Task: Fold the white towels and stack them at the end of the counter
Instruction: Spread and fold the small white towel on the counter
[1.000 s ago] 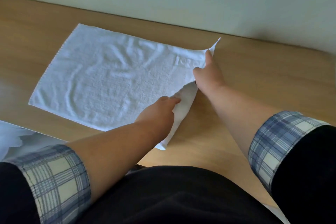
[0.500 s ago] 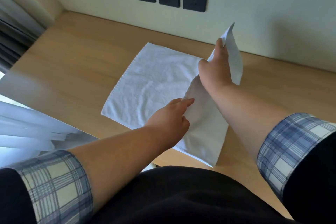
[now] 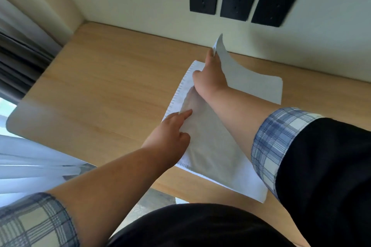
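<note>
Towel, white terry cloth [image 3: 216, 146], on light wooden counter [image 3: 100, 90]: right half now lifted, carried leftward since flat state; right hand [image 3: 210, 78] pinches far corner, left hand [image 3: 170, 132] pinches near edge; first fold underway

towel [image 3: 214, 150] on counter [image 3: 104, 94] — 3 sockets [image 3: 239, 3] behind, curtain [image 3: 26, 168] left

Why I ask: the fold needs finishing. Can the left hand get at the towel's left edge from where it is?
Probably yes. The left hand already touches the towel, and the fringed left edge lies bare on the counter beside it.
</note>
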`<state>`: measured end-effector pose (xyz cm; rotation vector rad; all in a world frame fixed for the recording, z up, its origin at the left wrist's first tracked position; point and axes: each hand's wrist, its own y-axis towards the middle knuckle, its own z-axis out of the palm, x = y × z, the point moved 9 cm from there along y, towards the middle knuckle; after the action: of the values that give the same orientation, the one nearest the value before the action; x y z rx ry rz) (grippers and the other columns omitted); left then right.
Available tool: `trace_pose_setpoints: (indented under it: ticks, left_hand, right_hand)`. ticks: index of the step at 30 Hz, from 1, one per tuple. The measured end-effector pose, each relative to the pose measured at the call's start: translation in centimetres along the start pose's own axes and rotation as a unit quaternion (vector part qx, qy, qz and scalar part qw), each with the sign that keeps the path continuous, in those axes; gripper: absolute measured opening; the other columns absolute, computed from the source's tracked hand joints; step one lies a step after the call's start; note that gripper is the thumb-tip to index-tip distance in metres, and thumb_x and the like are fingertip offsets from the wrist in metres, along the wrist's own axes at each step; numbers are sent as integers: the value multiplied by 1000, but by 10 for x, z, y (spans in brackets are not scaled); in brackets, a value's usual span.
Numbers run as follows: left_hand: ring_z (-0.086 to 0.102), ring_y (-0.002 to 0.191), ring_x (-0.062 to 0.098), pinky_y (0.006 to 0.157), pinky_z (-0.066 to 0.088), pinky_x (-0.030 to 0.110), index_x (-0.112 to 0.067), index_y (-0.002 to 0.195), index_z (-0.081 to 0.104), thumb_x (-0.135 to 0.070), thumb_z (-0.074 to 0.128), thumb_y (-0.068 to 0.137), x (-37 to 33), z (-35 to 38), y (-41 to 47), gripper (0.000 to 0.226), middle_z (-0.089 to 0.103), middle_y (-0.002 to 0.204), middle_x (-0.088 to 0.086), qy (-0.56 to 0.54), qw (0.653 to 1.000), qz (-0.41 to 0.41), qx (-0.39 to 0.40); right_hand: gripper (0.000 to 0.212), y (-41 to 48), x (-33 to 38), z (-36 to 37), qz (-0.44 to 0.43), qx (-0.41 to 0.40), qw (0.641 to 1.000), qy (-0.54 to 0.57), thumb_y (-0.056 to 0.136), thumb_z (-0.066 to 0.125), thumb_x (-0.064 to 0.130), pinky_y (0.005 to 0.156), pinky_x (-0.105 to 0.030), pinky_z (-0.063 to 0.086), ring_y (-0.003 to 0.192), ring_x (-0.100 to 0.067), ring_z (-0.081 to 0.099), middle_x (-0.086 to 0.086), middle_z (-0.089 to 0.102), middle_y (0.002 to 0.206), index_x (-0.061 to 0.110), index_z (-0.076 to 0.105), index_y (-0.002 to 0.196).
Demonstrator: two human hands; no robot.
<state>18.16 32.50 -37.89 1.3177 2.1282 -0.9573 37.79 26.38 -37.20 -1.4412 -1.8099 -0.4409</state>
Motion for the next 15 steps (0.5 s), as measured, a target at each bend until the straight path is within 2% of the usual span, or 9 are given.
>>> trace_pose_setpoints:
  ticks: [2, 6, 10, 12, 13, 14, 15]
  left_hand:
    - [42, 108, -7, 86, 38, 18, -42, 143, 42, -21, 44, 76, 29, -5, 10, 71, 43, 143, -20, -10, 1000, -28, -2]
    - [42, 104, -5, 76, 33, 5, -39, 147, 37, -18, 46, 80, 83, 2, 21, 71, 38, 146, -19, 8, 997, -66, 33]
    - [45, 99, 2, 77, 38, 17, -35, 153, 25, -10, 42, 87, 114, 15, 25, 72, 27, 152, -14, 61, 990, -104, 79]
    - [45, 98, 5, 79, 44, 23, -33, 153, 23, -4, 39, 87, 120, 17, 26, 74, 25, 151, -11, 79, 986, -116, 86]
    - [46, 99, 7, 82, 46, 26, -33, 153, 24, -1, 38, 86, 121, 16, 25, 75, 26, 148, -9, 82, 985, -124, 85]
    - [46, 99, 9, 85, 48, 28, -33, 151, 26, 0, 37, 85, 121, 15, 23, 75, 28, 145, -7, 84, 985, -129, 80]
    - [46, 102, 11, 88, 47, 30, -33, 149, 28, 1, 38, 83, 121, 15, 21, 75, 30, 143, -6, 91, 984, -134, 74]
  right_hand:
    - [78, 10, 0, 27, 2, 23, 999, -32, 98, 46, 17, 93, -24, 36, 142, -21, 37, 3, -4, 167, 20, 0, 160]
    - [79, 23, -7, 73, -12, 88, 991, -96, 99, 48, 17, 105, -26, 32, 148, -18, 26, 1, -8, 167, 16, -2, 159]
    - [85, 23, -18, 103, -21, 157, 981, -112, 97, 51, 15, 113, -26, 25, 153, -14, 7, 1, -6, 167, 17, -7, 159]
    - [89, 18, -22, 110, -21, 185, 979, -79, 96, 53, 15, 112, -32, 36, 150, -18, 21, 4, -1, 167, 23, -9, 159]
    - [90, 16, -23, 110, -18, 195, 978, -71, 96, 54, 17, 104, -35, 45, 141, -20, 37, 3, 5, 167, 27, -10, 158]
    - [90, 14, -25, 110, -15, 203, 977, -70, 95, 54, 18, 91, -34, 50, 123, -21, 50, 0, 14, 166, 31, -10, 158]
    - [89, 12, -27, 110, -17, 208, 976, -69, 95, 53, 19, 78, -30, 50, 108, -19, 53, -2, 23, 163, 34, -7, 158]
